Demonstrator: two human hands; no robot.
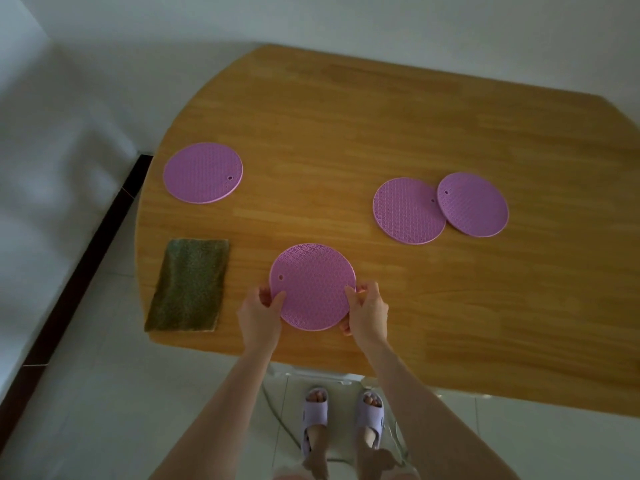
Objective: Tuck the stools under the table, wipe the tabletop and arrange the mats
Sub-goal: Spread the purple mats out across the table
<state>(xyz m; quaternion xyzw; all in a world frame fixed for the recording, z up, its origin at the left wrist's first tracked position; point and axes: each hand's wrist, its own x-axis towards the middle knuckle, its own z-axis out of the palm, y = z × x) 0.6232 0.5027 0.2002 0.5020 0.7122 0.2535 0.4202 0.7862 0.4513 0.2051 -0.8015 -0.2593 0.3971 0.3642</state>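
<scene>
A round purple mat lies near the front edge of the wooden table. My left hand grips its left rim and my right hand grips its right rim, thumbs on top. Another purple mat lies at the left of the tabletop. Two more purple mats sit at the right, one slightly overlapped by the other. A green cloth lies flat at the table's front left edge. Part of a clear stool shows under the table's front edge.
White walls stand behind and to the left of the table, with a dark baseboard along the left wall. Pale floor tiles lie below. My feet in lilac slippers stand just in front of the table.
</scene>
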